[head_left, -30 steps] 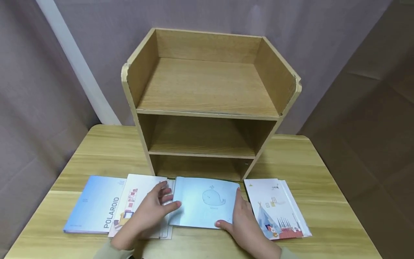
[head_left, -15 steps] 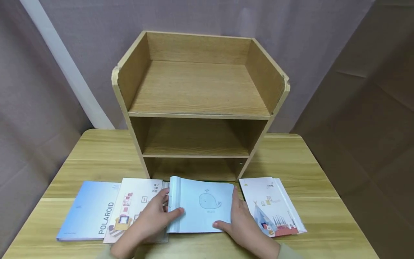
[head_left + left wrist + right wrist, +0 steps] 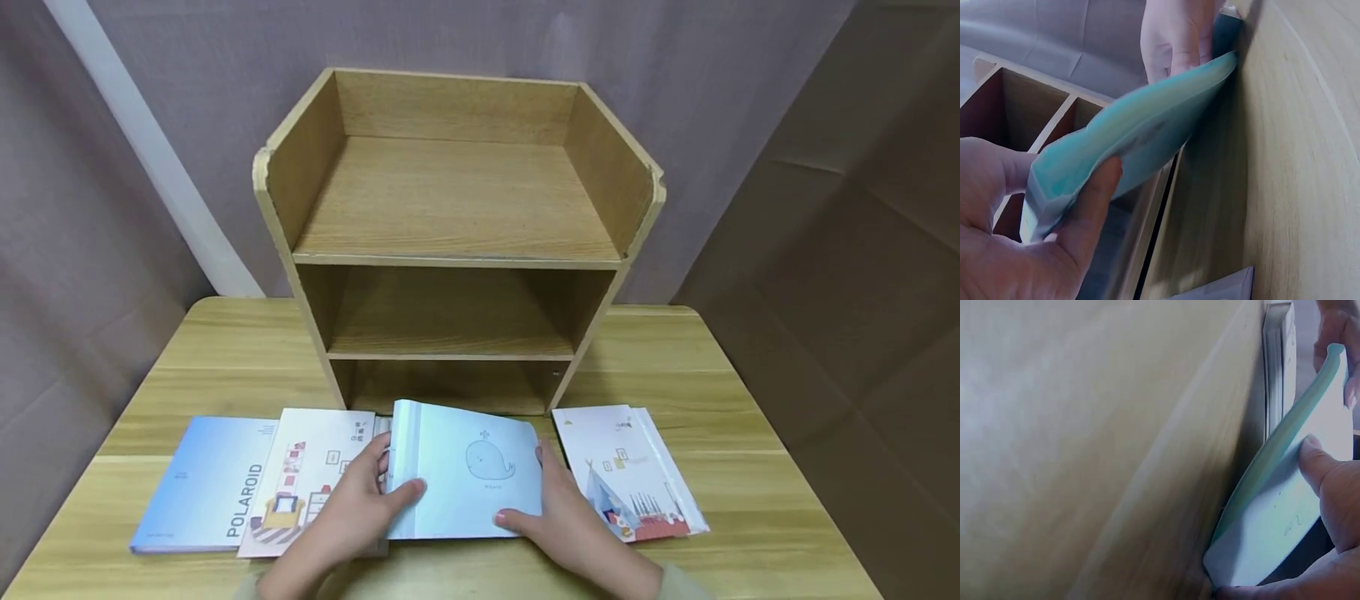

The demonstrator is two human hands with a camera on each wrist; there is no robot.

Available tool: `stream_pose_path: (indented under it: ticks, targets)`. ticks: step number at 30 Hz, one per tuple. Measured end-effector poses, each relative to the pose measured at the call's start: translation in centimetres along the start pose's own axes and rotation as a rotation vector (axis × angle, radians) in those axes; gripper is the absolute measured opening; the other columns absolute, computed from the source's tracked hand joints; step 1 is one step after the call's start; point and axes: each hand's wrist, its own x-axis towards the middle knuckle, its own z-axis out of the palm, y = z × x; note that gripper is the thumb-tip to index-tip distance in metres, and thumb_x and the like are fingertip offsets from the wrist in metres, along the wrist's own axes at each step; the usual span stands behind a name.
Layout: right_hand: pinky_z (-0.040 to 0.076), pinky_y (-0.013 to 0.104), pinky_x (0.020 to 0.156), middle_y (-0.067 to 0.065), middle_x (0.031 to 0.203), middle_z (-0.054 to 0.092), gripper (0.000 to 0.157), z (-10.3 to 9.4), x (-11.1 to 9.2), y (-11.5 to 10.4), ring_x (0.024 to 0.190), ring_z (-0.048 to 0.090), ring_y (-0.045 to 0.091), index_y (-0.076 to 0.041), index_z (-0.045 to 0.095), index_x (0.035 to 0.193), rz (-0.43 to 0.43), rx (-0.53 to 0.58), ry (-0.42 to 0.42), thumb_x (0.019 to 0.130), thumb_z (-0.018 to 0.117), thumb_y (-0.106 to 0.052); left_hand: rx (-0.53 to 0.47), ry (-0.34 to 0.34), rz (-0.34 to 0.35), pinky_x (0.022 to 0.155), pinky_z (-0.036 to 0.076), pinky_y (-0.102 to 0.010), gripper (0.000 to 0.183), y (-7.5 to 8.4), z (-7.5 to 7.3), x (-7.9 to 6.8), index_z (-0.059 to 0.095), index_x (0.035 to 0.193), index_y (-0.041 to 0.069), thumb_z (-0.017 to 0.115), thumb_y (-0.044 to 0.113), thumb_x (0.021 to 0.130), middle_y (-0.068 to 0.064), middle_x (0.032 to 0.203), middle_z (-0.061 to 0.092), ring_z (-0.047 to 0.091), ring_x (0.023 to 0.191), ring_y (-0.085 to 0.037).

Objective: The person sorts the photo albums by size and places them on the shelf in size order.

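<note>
A light-blue booklet with a whale drawing [image 3: 472,475] is held between both hands above the table, its left side raised higher in the left wrist view. My left hand [image 3: 360,500] grips the spine end, thumb on the cover and fingers underneath. At the other end my right hand [image 3: 562,512] holds the booklet, its thumb on the lower right of the cover. In the right wrist view the booklet [image 3: 1285,494] bends slightly, and its right end is close to the tabletop; whether it touches I cannot tell.
A wooden shelf unit [image 3: 450,260] stands behind the hands. To the left lie a blue POLAROID book [image 3: 202,483] and an overlapping white illustrated book [image 3: 300,467]. Another illustrated book with a tent [image 3: 626,475] lies right. All are on the wooden table [image 3: 750,492].
My left hand has closed on the booklet's spine end and raised that side off the table. My right hand keeps its hold. The head view has shifted a little.
</note>
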Motion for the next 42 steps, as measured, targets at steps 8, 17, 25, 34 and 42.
stream_pose_path:
  ticks: [8,17,25,34,42]
  targets:
    - [0.025,0.046,0.112,0.020,0.156,0.021,0.126,-0.3,-1.0,-0.7,0.138,0.030,0.033,-0.002,0.002,0.154,0.014,0.186,-0.023,0.071,0.077,-0.060,-0.131,-0.050,-0.032,0.075,0.057,-0.045,0.065,0.4,-0.8,-0.5,0.032,0.144,0.007,0.068,0.007,0.090,-0.017,0.123,0.061,0.067,0.095,-0.034]
    - [0.030,0.040,0.109,0.024,0.155,0.021,0.107,-0.7,-1.0,-1.2,0.139,0.028,0.035,0.002,0.006,0.152,0.038,0.373,-0.006,0.084,0.074,-0.045,-0.199,-0.052,-0.036,0.077,0.056,-0.047,0.065,1.0,-1.3,-1.1,0.029,0.147,0.010,0.065,0.010,0.092,-0.020,0.129,0.057,0.066,0.098,-0.037]
    - [0.038,0.043,0.105,0.026,0.147,0.035,0.092,-0.7,-1.1,-1.0,0.132,0.040,0.035,0.002,0.013,0.151,0.042,0.431,-0.004,0.090,0.069,-0.037,-0.248,-0.022,-0.046,0.079,0.055,-0.048,0.061,1.2,-1.8,-1.2,0.032,0.145,0.012,0.064,0.009,0.093,-0.019,0.130,0.056,0.064,0.101,-0.037]
    - [0.034,0.051,0.107,0.024,0.145,0.038,0.082,-0.6,-0.9,-1.1,0.134,0.037,0.036,-0.005,0.015,0.152,0.023,0.488,-0.021,0.093,0.066,-0.033,-0.304,-0.080,-0.019,0.083,0.053,-0.049,0.065,1.5,-2.2,-1.3,0.024,0.149,0.008,0.060,0.009,0.095,-0.021,0.135,0.051,0.063,0.104,-0.037]
    - [0.041,0.038,0.102,0.031,0.147,0.031,0.088,-0.6,-0.8,-1.1,0.132,0.038,0.039,-0.001,0.011,0.152,0.029,0.545,-0.023,0.092,0.066,-0.034,-0.406,-0.130,-0.031,0.086,0.051,-0.053,0.064,1.3,-2.5,-1.2,0.021,0.150,0.012,0.056,0.008,0.097,-0.019,0.133,0.054,0.061,0.108,-0.039]
